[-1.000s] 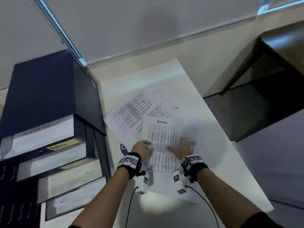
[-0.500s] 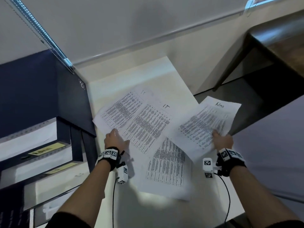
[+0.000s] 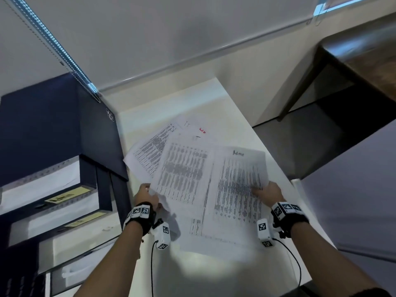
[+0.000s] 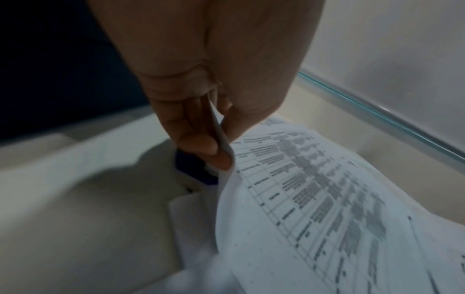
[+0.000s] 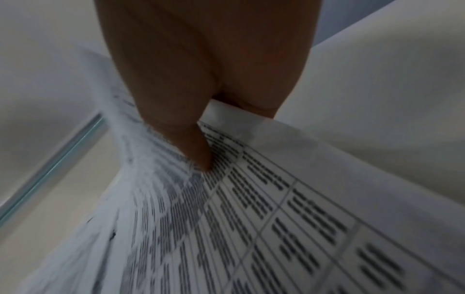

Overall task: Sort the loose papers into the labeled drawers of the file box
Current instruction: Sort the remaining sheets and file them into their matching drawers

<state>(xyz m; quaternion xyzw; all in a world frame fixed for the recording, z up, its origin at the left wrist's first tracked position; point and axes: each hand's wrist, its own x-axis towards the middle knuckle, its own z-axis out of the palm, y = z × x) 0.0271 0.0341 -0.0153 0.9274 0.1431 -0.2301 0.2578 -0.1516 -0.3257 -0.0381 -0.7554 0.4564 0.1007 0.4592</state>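
My right hand (image 3: 265, 192) pinches a printed sheet headed "Admin" (image 3: 237, 181), thumb on top (image 5: 201, 159). My left hand (image 3: 147, 195) pinches the lower corner of another printed sheet (image 3: 182, 172), lifted off the white table; the left wrist view shows thumb and fingers (image 4: 216, 153) clamped on its edge. More sheets lie beneath, one marked "IT" (image 3: 150, 151) and one with red writing (image 3: 201, 130). The dark blue file box (image 3: 53, 136) stands at the left with its labeled drawers (image 3: 66, 195) pulled out.
The white table (image 3: 214, 99) ends at a wall behind and drops off on the right to a dark floor. A dark wooden table (image 3: 353, 61) stands at the far right. Wrist camera cables hang under both forearms.
My right hand lifted the "Admin" sheet off the pile, swung it right, then brought it back toward the middle. My left hand went from pressing the pile to pinching and lifting a second sheet.
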